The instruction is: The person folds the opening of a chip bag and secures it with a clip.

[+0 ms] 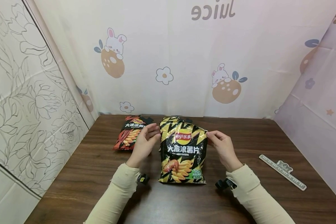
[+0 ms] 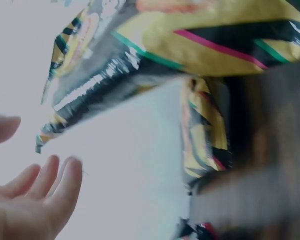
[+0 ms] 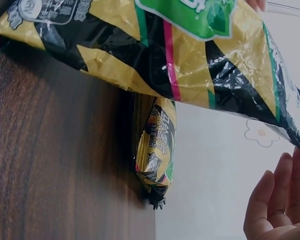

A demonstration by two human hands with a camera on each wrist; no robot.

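A black and gold bag of potato chips (image 1: 184,152) faces me upright in the middle of the head view. My right hand (image 1: 223,148) pinches its upper right corner; in the right wrist view the fingertips (image 3: 286,162) touch the bag's edge, and the thumb is hidden. Beside the upper left corner is my left hand (image 1: 145,143), with thumb and fingers apart. The left wrist view shows a gap between its fingers (image 2: 65,182) and the bag's corner (image 2: 47,137). Whether the bag's bottom touches the table I cannot tell.
Behind the front bag stands a second gold and black chip bag (image 3: 157,145), mostly hidden in the head view. A red and black chip bag (image 1: 126,137) is at the back left. On the right of the brown wooden table (image 1: 86,183) lies a pale ruler-like strip clip (image 1: 282,171).
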